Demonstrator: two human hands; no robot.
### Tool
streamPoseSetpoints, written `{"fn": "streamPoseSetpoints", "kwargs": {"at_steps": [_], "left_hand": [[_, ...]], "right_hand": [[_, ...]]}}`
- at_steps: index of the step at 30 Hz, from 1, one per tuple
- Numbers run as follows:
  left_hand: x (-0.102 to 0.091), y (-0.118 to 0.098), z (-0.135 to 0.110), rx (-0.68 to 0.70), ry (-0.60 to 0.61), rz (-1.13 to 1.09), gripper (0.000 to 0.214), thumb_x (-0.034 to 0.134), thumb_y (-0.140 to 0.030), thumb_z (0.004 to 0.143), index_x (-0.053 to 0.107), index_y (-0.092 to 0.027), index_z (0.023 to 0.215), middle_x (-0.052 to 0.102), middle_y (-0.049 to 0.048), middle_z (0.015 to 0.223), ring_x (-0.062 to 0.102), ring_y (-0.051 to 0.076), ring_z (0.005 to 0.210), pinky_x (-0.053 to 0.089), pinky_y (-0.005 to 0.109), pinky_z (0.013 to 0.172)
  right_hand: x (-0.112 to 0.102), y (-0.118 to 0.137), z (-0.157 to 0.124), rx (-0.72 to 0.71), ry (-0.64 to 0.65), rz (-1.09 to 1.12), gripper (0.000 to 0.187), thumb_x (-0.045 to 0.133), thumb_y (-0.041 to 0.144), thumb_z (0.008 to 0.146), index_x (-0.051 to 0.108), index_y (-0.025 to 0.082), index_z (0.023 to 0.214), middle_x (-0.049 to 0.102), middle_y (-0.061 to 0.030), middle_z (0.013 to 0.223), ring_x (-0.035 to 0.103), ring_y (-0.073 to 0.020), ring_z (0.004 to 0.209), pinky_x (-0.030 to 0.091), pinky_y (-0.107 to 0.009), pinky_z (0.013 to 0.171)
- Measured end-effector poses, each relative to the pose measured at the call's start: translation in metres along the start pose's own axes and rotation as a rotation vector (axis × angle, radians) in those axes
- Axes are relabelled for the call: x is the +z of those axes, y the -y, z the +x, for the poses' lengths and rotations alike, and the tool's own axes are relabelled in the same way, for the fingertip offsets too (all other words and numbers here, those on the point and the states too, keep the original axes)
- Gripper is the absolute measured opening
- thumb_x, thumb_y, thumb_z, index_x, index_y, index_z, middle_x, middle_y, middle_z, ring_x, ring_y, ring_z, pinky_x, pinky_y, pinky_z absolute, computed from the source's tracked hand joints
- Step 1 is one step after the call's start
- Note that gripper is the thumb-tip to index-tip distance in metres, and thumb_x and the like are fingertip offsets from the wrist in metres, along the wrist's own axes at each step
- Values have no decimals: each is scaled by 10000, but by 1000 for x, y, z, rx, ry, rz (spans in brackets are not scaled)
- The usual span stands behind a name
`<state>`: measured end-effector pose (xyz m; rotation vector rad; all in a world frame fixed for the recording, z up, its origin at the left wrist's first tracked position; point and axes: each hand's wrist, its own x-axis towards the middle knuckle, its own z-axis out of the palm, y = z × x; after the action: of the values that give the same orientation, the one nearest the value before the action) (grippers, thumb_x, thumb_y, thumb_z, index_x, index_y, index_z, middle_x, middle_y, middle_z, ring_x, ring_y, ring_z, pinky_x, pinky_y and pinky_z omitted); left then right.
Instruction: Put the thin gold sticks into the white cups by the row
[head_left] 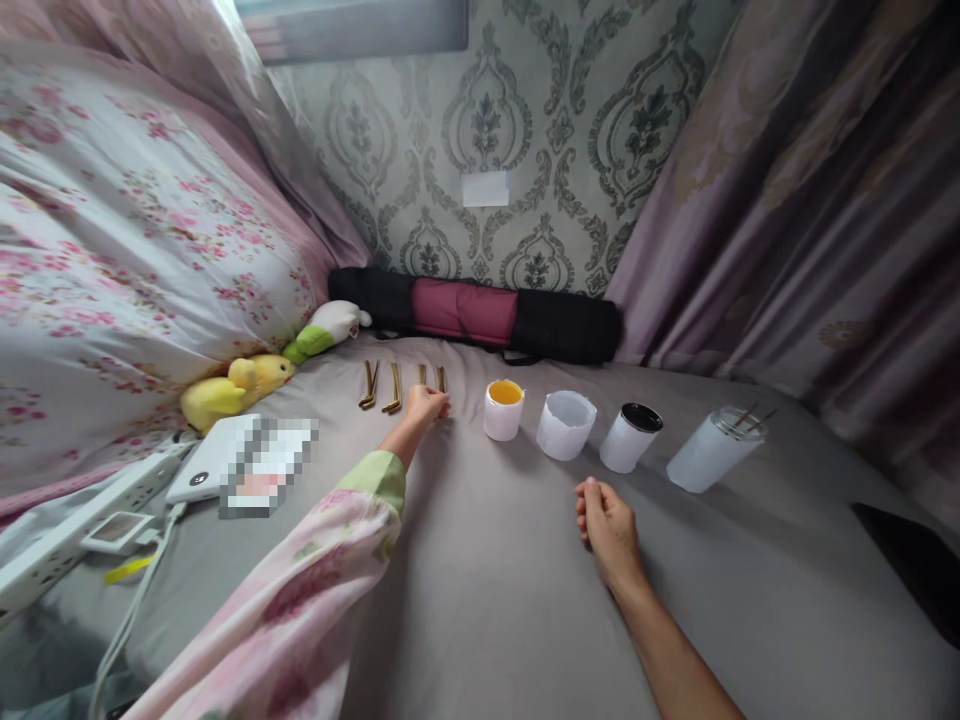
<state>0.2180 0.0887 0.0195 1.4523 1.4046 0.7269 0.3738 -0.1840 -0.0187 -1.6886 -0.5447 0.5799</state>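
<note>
Several bent gold metal straws lie in a row on the grey bed sheet. My left hand reaches over the right end of that row, fingers curled down on the rightmost straws. My right hand rests on the sheet in a loose fist, apart from everything. To the right of the straws stand a white cup with a yellow inside, a white cup, a white cup with a dark inside and a frosted tumbler with straws in it.
A black and maroon rolled bag lies against the patterned wall. Yellow and green-white plush toys sit at the left by a floral pillow. A power bank, power strip and cables lie front left. A dark object sits at the right edge.
</note>
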Motion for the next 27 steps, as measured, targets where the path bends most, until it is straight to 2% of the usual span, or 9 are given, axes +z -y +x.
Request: {"fn": "streamPoseSetpoints", "kwargs": {"at_steps": [5,12,18,27], "left_hand": [[5,6,-13,-44,93,-233,100,564,-187,740,498,-126,696,641,99,694,576,104,498,372,171,400],[13,19,-28,-67,140,-494,65,537,-167,783,497,-117,769,633,83,714,554,75,486,410,170,423],[20,23,-43,-86,211,-655,70,535,-161,786,533,-93,767,627,82,708,528,60,467,410,165,428],[31,30,-63,-120,245,-813,89,538,-159,790,570,-83,821,627,76,726,536,57,488,418,164,453]], "right_hand": [[-1,-2,0,1,7,0,416,439,585,761,528,179,757,470,28,575,437,-76,426,321,-173,343],[0,-3,1,10,1,-18,416,432,584,765,521,177,764,464,28,576,428,-75,421,316,-170,337],[0,-2,1,7,10,-21,422,437,581,765,528,169,773,468,20,582,436,-76,436,329,-166,349],[0,-3,1,-3,3,3,434,451,601,746,530,174,763,478,20,580,437,-79,432,330,-175,349]]}}
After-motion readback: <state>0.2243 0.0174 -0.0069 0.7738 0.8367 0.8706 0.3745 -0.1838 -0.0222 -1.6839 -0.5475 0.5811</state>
